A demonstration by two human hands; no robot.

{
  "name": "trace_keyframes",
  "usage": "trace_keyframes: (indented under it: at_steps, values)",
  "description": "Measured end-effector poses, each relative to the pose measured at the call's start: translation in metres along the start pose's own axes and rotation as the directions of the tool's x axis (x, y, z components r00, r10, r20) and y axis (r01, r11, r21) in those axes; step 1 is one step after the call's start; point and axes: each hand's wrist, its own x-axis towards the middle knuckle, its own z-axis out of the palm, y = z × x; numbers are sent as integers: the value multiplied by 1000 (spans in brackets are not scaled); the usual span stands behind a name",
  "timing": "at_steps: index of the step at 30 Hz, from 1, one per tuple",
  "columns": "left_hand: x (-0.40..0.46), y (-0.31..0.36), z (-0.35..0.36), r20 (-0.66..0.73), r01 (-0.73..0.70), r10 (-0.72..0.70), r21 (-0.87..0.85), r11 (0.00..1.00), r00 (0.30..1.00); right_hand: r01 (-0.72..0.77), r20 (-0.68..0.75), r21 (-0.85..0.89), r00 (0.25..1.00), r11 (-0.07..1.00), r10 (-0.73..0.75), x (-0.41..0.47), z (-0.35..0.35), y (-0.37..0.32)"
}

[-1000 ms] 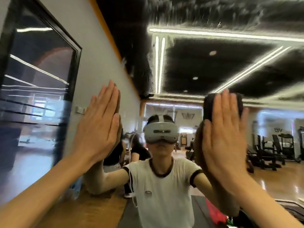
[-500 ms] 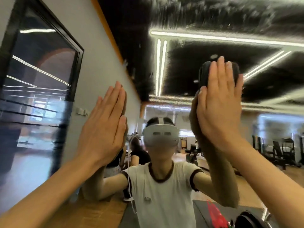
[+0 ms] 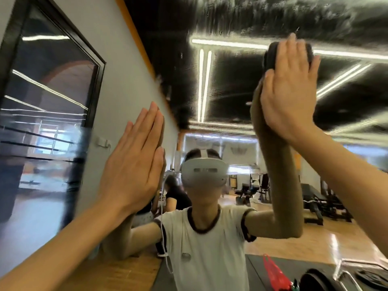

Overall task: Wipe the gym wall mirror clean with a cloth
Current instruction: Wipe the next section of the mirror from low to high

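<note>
The wall mirror point(image 3: 231, 97) fills the view ahead, streaked with wet smears across its upper part. My right hand point(image 3: 287, 93) is raised high on the glass with straight fingers and presses a dark cloth point(image 3: 269, 56) flat against it; the cloth shows around my fingertips. Lower and to the left, my left hand point(image 3: 134, 164) lies flat on the mirror with fingers straight and together, holding nothing. A person in a white shirt with a headset is reflected between my hands.
A grey wall with a black-framed window point(image 3: 48, 114) runs along the left, meeting the mirror's orange edge. Reflected in the glass are gym machines point(image 3: 321, 202), a wooden floor, a dark mat and a red bag point(image 3: 275, 274).
My right hand has slid the cloth upward on the mirror, from about head height to high up near the ceiling-light reflection. My left hand has stayed flat in place.
</note>
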Motion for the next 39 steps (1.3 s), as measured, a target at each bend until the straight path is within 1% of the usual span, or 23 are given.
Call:
trace_keyframes:
  at_steps: [2,4,7,9,11,13,14,15,18,20,22,23,25,27,29,30,31,33,35,36,37,38,39]
  values:
    - [0,0,0,6,-4,4,1,1000,1000,162,17,39,987,986,-162,9,7,-35]
    - [1,0,-1,13,-8,8,2,1000,1000,346,42,53,936,937,-348,9,12,-60]
    - [1,1,-2,18,5,-5,6,1000,1000,511,76,89,852,855,-518,-39,6,-48]
    - [0,1,-2,23,10,-11,14,1000,1000,619,122,144,763,772,-635,-107,-7,-25]
    - [-1,2,-3,32,18,-18,21,1000,999,734,189,164,633,659,-751,-169,-21,0]
    - [0,3,-3,51,27,-28,16,1000,998,818,240,169,506,549,-828,-182,-26,18]
    - [0,3,-4,63,30,-31,14,999,998,818,254,179,498,547,-829,-170,-25,17]
    - [0,4,-4,71,36,-37,18,999,997,792,245,190,535,581,-809,-150,-20,11]
    - [-4,11,-7,41,84,-84,10,996,996,615,159,170,754,770,-638,-59,-7,-24]
    - [-12,24,-8,13,135,-134,-64,989,991,512,116,136,842,848,-527,-29,0,-44]
    - [-23,44,-5,6,137,-138,-149,979,990,530,74,132,838,838,-541,-56,4,-45]
    - [-29,53,-2,9,131,-132,-183,974,991,587,87,122,797,800,-598,-92,4,-39]
    - [-40,65,6,18,121,-120,-210,970,993,712,183,103,673,694,-717,-183,-8,-21]
    - [-47,68,13,33,111,-108,-157,981,994,803,239,124,546,583,-803,-251,-22,7]
    - [-51,66,15,49,100,-95,-101,990,994,823,234,174,499,540,-835,-248,-24,26]
    - [-51,65,15,54,92,-88,-91,992,995,811,237,194,507,552,-828,-227,-21,28]
    - [-51,65,16,55,85,-81,-83,993,995,776,219,199,560,599,-799,-196,-17,25]
    - [-50,65,16,46,79,-75,-75,994,996,631,153,167,742,757,-652,-119,-10,16]
    - [-50,64,17,42,76,-72,-82,994,996,465,83,112,876,878,-475,-61,-7,6]
    - [-51,64,18,42,77,-74,-86,993,996,408,71,92,907,909,-414,-52,-6,2]
    - [-51,64,17,41,80,-76,-91,993,996,390,68,83,916,917,-396,-58,-3,0]
    - [-51,64,17,40,83,-79,-97,992,996,398,80,75,912,914,-403,-77,-3,1]
    - [-51,64,17,41,86,-82,-100,991,996,445,108,76,886,892,-451,-108,-6,6]
